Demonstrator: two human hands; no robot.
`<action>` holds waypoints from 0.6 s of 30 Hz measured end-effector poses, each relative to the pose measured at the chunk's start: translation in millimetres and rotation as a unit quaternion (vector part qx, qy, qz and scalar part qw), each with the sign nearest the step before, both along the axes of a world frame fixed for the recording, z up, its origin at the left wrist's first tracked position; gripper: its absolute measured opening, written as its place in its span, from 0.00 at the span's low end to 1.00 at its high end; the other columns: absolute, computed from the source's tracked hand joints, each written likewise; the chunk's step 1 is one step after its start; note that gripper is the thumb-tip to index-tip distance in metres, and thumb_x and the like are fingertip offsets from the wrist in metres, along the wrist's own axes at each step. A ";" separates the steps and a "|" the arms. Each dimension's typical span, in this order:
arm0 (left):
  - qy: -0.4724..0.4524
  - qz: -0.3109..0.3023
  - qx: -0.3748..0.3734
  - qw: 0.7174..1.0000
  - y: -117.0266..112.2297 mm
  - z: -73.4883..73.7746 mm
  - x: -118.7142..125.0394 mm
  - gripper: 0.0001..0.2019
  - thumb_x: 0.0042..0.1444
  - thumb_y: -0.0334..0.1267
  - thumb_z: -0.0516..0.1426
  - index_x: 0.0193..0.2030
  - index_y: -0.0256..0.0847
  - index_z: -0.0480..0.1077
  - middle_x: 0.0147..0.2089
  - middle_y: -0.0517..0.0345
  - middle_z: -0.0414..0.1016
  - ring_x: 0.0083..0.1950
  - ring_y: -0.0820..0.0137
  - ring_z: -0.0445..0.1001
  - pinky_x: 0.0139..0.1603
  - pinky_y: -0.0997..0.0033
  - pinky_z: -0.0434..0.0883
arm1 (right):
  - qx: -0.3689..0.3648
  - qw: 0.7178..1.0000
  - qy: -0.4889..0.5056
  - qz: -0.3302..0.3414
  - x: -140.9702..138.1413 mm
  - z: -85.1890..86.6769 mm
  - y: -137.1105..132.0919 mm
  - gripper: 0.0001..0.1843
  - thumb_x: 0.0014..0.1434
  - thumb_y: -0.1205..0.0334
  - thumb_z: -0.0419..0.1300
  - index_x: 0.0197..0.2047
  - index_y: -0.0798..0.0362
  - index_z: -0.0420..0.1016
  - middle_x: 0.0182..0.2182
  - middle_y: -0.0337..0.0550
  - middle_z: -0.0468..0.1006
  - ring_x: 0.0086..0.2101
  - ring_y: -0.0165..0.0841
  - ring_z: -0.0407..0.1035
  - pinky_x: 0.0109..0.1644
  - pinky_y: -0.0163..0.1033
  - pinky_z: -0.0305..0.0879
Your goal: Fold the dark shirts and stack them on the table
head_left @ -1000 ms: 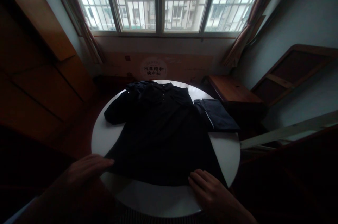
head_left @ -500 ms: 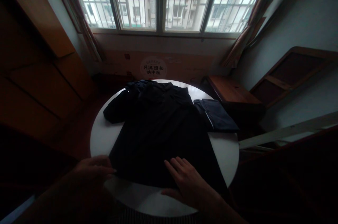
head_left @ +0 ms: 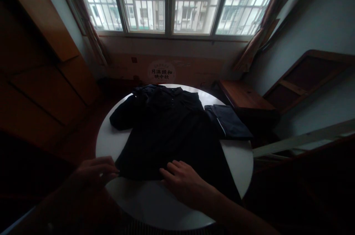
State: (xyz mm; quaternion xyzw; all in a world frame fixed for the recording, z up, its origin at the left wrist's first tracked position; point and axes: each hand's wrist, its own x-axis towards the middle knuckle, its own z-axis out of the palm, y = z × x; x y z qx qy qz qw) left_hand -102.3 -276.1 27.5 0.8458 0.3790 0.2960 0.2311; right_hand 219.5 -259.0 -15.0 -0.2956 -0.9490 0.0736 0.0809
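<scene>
In the head-worn view, the left hand (head_left: 93, 172) was seen at the near-left edge of a dark long-sleeved shirt (head_left: 166, 135). Its fingers (head_left: 109, 166) were held close together and slightly curled, with the tips at the shirt's lower edge; whether the cloth was pinched between them could not be told in the dim light. The right hand (head_left: 184, 183) was laid over the lower middle of the shirt, palm down. Its fingers (head_left: 172, 168) were extended and slightly spread, resting on the cloth, and no grasp was shown. The shirt was laid flat, front upward, on a round white table (head_left: 238, 164), with the collar towards the window and a row of small buttons (head_left: 172, 99) visible below it. One sleeve (head_left: 122, 118) lay out to the left side, and the lower part of the shirt spread diagonally towards the table's right edge. A folded dark garment (head_left: 229, 122) was placed beside the shirt on the far-right part of the table, touching it. Beyond the table, a printed cardboard box (head_left: 163, 72) stood beneath a barred window (head_left: 172, 2) hung with curtains. A wooden stool (head_left: 245, 96) was seen to the right, and a tall wooden cabinet (head_left: 47, 76) occupied the left.
</scene>
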 end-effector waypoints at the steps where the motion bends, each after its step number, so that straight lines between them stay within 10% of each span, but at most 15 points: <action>1: 0.005 0.000 -0.001 1.000 -0.4 -0.2 -1.8 0.11 0.65 0.31 0.54 0.39 0.41 0.77 0.33 0.57 0.76 0.30 0.76 0.74 0.32 0.83 0.71 | -0.003 1.000 -0.002 -0.003 5.1 -1.4 1.2 0.12 0.70 0.57 0.54 0.50 0.55 0.71 0.41 0.47 0.76 0.40 0.38 0.71 0.41 0.42 0.67; 12: 0.030 0.000 -0.025 0.999 1.9 7.6 -5.1 0.11 0.65 0.33 0.54 0.38 0.41 0.79 0.32 0.56 0.77 0.30 0.74 0.75 0.32 0.81 0.73 | -0.201 0.978 0.051 -0.031 41.6 -22.7 7.6 0.42 0.55 0.42 0.68 0.67 0.53 0.62 0.52 0.52 0.73 0.51 0.43 0.68 0.57 0.48 0.66; 18: 0.033 0.008 -0.048 0.998 4.9 7.7 -12.8 0.11 0.64 0.35 0.54 0.39 0.43 0.79 0.33 0.56 0.77 0.30 0.72 0.75 0.31 0.79 0.73 | -0.290 0.946 0.136 -0.059 59.2 -18.7 7.9 0.31 0.58 0.55 0.67 0.63 0.50 0.66 0.52 0.46 0.73 0.50 0.36 0.70 0.55 0.40 0.68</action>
